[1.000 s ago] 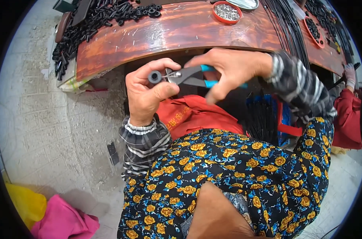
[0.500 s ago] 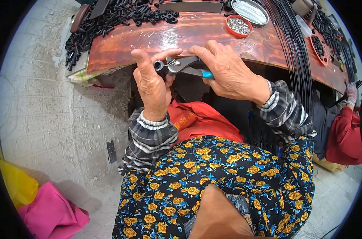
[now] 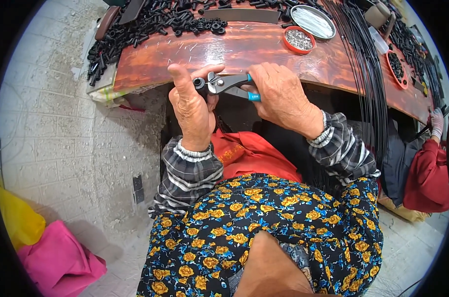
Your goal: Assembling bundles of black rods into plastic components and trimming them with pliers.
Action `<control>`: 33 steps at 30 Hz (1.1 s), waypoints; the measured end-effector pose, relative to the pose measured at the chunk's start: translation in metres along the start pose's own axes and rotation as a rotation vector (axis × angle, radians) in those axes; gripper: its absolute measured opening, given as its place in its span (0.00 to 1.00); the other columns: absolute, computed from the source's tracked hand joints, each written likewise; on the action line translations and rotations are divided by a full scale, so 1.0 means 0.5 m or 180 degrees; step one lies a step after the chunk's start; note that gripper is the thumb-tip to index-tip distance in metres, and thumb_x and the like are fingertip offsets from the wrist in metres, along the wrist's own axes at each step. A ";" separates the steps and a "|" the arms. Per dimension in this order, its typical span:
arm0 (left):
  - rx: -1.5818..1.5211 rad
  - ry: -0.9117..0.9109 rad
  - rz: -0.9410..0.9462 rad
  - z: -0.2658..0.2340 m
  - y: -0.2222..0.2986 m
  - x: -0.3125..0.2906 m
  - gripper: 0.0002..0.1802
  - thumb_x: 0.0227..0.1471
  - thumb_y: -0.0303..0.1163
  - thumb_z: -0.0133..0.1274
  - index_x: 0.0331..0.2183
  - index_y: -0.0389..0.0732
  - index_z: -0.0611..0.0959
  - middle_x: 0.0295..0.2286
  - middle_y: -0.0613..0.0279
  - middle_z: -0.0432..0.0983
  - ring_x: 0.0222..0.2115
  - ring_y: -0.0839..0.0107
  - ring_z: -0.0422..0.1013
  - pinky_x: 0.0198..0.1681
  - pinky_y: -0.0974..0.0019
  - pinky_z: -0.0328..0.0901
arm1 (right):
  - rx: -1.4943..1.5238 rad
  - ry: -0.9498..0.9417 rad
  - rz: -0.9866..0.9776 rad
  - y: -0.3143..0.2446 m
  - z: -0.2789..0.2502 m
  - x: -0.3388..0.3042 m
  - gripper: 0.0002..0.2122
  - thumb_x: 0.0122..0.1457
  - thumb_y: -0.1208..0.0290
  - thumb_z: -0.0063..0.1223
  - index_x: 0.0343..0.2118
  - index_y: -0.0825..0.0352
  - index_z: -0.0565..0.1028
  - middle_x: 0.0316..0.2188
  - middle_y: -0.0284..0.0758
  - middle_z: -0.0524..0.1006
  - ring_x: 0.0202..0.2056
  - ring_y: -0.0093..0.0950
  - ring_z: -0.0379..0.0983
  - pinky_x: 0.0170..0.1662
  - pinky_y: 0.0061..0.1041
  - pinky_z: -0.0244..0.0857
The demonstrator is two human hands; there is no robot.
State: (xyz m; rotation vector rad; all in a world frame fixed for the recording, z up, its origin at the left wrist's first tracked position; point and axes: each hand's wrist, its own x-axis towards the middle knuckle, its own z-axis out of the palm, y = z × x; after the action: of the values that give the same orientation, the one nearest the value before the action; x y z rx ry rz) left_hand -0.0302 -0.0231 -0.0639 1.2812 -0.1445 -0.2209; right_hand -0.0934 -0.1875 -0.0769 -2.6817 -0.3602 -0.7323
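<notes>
My left hand (image 3: pixel 191 114) pinches a short black tubular part (image 3: pixel 199 82), its round, hollow end showing, with the thumb pointing up. My right hand (image 3: pixel 286 96) is wrapped round the blue-tipped handles of a pair of cutting pliers (image 3: pixel 230 82). The metal jaws lie right beside the black part, close to my left fingers. Whether anything sits between the jaws is too small to tell. Both hands are just off the near edge of the wooden table (image 3: pixel 150 59), above a red cloth (image 3: pixel 259 153) on my lap.
Many black tubular parts (image 3: pixel 155 22) are heaped at the back left. A red bowl of small metal pieces (image 3: pixel 299 39) stands by a metal dish of pale strips (image 3: pixel 313 21). Long black cables (image 3: pixel 368 64) hang over the edge. At right sits another person (image 3: pixel 427 173) with a gloved hand.
My right fingers have curled more fully round the pliers' handles. Thin wire-like bits seen at the jaws before no longer show clearly. The left hand keeps its hold; the view has shifted slightly.
</notes>
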 end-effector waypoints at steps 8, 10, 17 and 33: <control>-0.0039 0.0011 0.0050 0.006 0.000 0.002 0.45 0.53 0.69 0.38 0.27 0.32 0.83 0.12 0.74 0.63 0.12 0.85 0.54 0.15 0.79 0.45 | 0.0449 0.0135 0.0420 0.008 0.041 -0.004 0.11 0.50 0.74 0.58 0.24 0.67 0.64 0.18 0.43 0.68 0.22 0.45 0.69 0.24 0.39 0.60; -0.0043 -0.0027 0.0080 0.003 -0.003 0.006 0.44 0.52 0.69 0.39 0.26 0.32 0.83 0.11 0.73 0.63 0.12 0.85 0.54 0.15 0.78 0.45 | 0.0544 0.0210 0.0405 0.009 0.048 -0.004 0.11 0.50 0.74 0.58 0.24 0.67 0.64 0.17 0.43 0.67 0.21 0.45 0.68 0.23 0.39 0.59; -0.0457 -0.0227 0.0204 0.001 -0.008 0.017 0.42 0.55 0.66 0.37 0.34 0.30 0.79 0.09 0.71 0.59 0.10 0.83 0.54 0.14 0.76 0.46 | 0.1395 0.0392 0.0876 -0.006 0.052 0.009 0.10 0.50 0.73 0.59 0.25 0.68 0.67 0.16 0.42 0.67 0.19 0.38 0.66 0.22 0.33 0.57; -0.0507 -0.1547 0.0708 -0.040 -0.014 0.033 0.25 0.60 0.48 0.45 0.37 0.32 0.75 0.30 0.57 0.70 0.28 0.70 0.67 0.36 0.66 0.64 | -0.0620 -0.0441 0.1612 0.295 -0.072 0.060 0.12 0.46 0.67 0.58 0.27 0.72 0.77 0.23 0.54 0.75 0.31 0.52 0.74 0.36 0.44 0.67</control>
State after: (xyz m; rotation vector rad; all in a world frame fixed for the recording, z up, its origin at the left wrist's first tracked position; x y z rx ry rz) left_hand -0.0100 -0.0103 -0.0765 1.0243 -0.6686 -0.3422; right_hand -0.0363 -0.3312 -0.0694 -2.8285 0.3703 -0.4455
